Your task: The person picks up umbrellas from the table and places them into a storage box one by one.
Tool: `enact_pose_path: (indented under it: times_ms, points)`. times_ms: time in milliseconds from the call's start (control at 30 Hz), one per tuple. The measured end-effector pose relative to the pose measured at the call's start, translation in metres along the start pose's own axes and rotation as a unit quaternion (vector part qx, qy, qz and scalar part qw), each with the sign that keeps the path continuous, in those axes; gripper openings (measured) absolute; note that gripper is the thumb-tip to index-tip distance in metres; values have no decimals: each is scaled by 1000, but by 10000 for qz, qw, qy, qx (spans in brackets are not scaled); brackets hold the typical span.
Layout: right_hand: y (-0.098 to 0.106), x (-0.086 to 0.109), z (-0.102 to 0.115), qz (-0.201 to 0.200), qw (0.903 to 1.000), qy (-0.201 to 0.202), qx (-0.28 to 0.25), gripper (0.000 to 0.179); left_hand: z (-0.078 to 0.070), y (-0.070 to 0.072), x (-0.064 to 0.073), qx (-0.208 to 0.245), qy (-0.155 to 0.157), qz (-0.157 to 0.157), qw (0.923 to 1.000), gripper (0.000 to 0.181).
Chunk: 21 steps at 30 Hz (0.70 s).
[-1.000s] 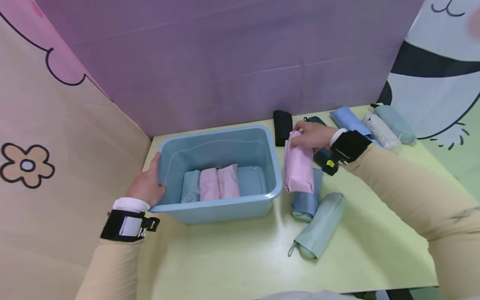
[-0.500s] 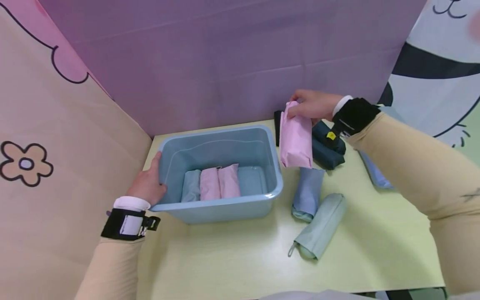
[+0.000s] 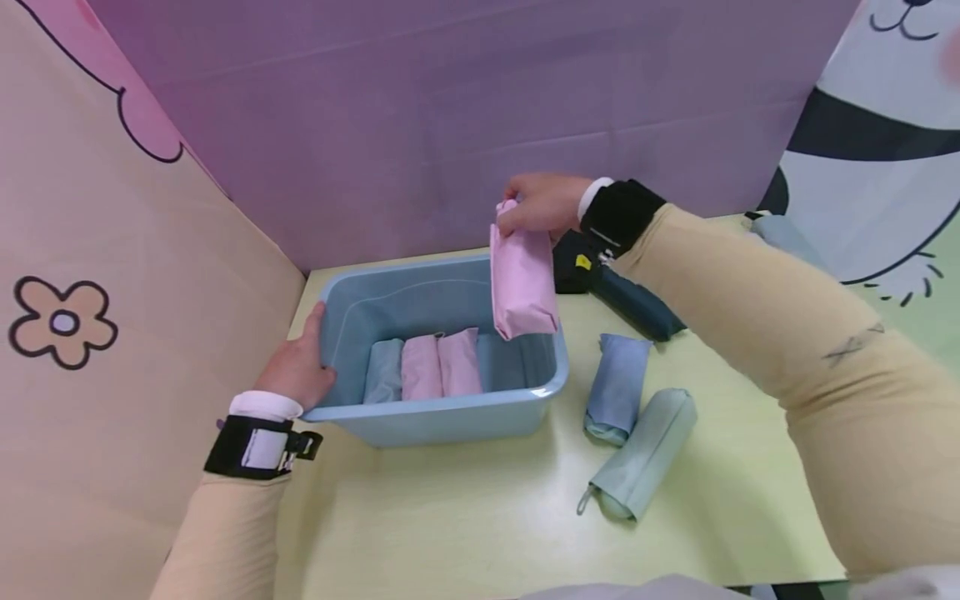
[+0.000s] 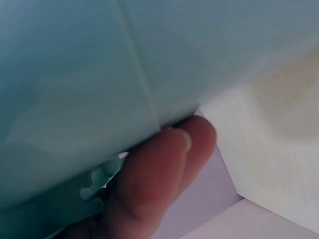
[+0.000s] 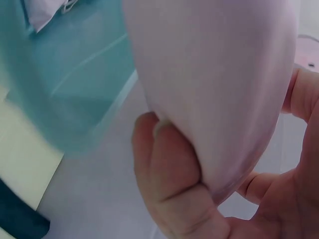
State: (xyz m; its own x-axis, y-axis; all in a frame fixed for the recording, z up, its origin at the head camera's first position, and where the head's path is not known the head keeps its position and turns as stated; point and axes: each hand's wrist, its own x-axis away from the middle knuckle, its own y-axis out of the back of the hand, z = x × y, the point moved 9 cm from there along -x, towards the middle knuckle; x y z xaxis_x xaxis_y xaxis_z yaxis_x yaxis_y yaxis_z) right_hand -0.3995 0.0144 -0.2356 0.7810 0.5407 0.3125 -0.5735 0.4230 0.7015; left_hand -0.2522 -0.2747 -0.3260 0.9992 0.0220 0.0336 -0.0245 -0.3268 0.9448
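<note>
My right hand [image 3: 546, 202] pinches the upper end of a pink folded umbrella [image 3: 525, 287] in its sleeve. The umbrella hangs over the right part of a blue plastic basin [image 3: 442, 423], above its floor. In the right wrist view, fingertips [image 5: 174, 159] press its tapered end. My left hand [image 3: 296, 367] grips the basin's left rim; the left wrist view shows fingers [image 4: 154, 174] against the basin wall [image 4: 89, 89]. Inside the basin, a light blue folded umbrella [image 3: 384, 371] and two pink folded umbrellas [image 3: 422, 368] lie side by side.
Right of the basin on the table [image 3: 435, 517] lie a blue folded umbrella [image 3: 618, 387] and a grey-green one [image 3: 647, 454]. Dark umbrellas [image 3: 637, 304] lie behind them, partly under my right arm. A purple curtain [image 3: 375, 142] stands behind.
The pink umbrella has risen from beside the basin, then moved left over the basin's right part with my right hand. My left hand stays on the rim.
</note>
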Motion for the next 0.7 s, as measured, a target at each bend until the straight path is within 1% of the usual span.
enact_pose_path:
  times_ms: [100,267,467,600,700]
  points:
    - [-11,-9,11,40,9999,44,106,55,-1,-1,-1,19,6,21,10000,92]
    - [-30,-20,22,63,9994,67,329,51,-2,-2,-1,73,24,52,10000,92]
    - [-55,-33,17,199,9996,-20,213,51,-4,-3,1,106,13,36,9999,92]
    - [-66,-38,14,45,9991,50,425,51,-6,-3,2,87,-1,15,10000,92]
    - [-70,-37,17,-128,9974,203,676,51,-7,-2,2,64,-28,-8,10000,92]
